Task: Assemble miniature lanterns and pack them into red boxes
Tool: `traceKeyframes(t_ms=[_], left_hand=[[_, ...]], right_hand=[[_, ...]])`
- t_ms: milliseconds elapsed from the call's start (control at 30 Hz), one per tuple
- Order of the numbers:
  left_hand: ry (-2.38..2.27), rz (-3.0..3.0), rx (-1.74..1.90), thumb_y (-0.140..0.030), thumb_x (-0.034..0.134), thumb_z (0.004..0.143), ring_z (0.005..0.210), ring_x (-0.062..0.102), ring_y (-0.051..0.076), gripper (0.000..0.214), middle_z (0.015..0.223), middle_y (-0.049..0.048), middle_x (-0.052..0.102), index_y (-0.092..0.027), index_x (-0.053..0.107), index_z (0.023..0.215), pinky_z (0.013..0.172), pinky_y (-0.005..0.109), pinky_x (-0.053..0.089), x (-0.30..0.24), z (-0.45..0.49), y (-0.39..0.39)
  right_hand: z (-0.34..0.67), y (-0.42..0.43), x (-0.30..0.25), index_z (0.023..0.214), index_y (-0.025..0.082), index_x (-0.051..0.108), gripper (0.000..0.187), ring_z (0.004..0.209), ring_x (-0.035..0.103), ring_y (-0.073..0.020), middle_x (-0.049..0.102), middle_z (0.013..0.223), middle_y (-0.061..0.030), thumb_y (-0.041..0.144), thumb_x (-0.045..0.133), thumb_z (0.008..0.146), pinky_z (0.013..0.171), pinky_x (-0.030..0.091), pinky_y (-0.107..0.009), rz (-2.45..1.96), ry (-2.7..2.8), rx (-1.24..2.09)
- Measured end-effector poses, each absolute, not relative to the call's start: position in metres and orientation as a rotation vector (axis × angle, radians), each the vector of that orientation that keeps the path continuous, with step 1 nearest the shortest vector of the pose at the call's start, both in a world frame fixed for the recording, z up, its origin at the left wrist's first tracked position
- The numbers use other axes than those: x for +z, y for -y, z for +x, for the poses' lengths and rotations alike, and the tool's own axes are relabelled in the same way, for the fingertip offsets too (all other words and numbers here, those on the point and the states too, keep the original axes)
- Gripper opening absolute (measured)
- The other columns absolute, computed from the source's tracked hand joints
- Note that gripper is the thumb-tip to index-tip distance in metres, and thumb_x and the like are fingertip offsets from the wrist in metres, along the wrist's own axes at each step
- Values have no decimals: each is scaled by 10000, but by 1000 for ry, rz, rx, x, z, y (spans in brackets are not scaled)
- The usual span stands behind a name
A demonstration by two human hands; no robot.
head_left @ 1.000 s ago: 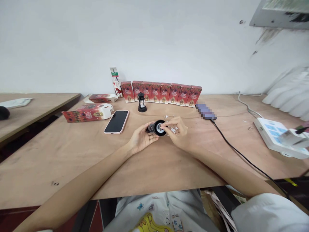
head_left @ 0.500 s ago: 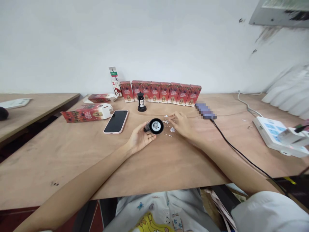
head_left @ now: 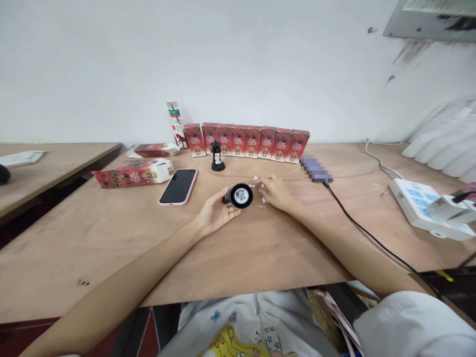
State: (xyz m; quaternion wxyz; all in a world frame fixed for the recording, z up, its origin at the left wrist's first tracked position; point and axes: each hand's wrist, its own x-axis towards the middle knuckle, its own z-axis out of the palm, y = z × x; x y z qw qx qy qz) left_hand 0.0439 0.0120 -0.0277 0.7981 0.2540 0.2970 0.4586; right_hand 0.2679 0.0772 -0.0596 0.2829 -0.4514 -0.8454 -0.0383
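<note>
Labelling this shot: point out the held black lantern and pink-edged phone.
Held black round-based lantern [head_left: 241, 196], head view: middle of its base.
Pink-edged rectangular phone [head_left: 178, 187], head view: dark screen.

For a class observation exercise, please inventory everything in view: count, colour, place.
Near lantern: one, black, centre
Small parts: several, pale, centre
Far lantern: one, black, middle
Upright boxes: eight, red, back
Lying boxes: two, red, left
Packet: one, white, back
Phone: one, pink-edged, left
Blurred device: one, purple, right
Power strip: one, white, right
Pleated object: one, white, right
Wall panel: one, grey, upper right
Tables: two, brown, below, left
Left hand: one, holding near lantern
Right hand: one, at small parts
</note>
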Motion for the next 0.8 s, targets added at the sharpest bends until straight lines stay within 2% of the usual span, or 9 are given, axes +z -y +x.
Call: traceKeyframes(t_ms=[367,533,633,800], left_hand=[[-638,528,993,-217,493,880,695,651,175,158,802,72,644,-158,601,979,643,293,549,-26,45,-11],[-636,530,997,-211,527,859,697,652,174,140,791,60,639,-165,597,972,658,292,549,-27,45,-12],[-637,545,1000,-206,532,856,691,655,171,154,807,59,641,-161,595,989,652,289,553,-28,45,-12],[-638,571,1015,-208,554,846,762,670,183,215,916,76,650,-156,589,1051,640,286,563,-30,45,-13]], right_hand=[[272,-75,-52,991,186,651,284,869,590,-223,719,876,-53,21,568,775,781,459,-368,-1164,2309,-105],[255,-51,-36,883,202,634,87,814,641,-190,701,837,-28,181,655,801,757,506,-359,-967,1881,99],[239,-29,-25,894,205,611,120,787,676,-161,702,830,-11,238,677,799,767,528,-332,-831,1716,234],[225,-7,-16,845,222,607,24,817,675,-161,695,814,-12,236,625,836,768,530,-322,-775,1648,134]])
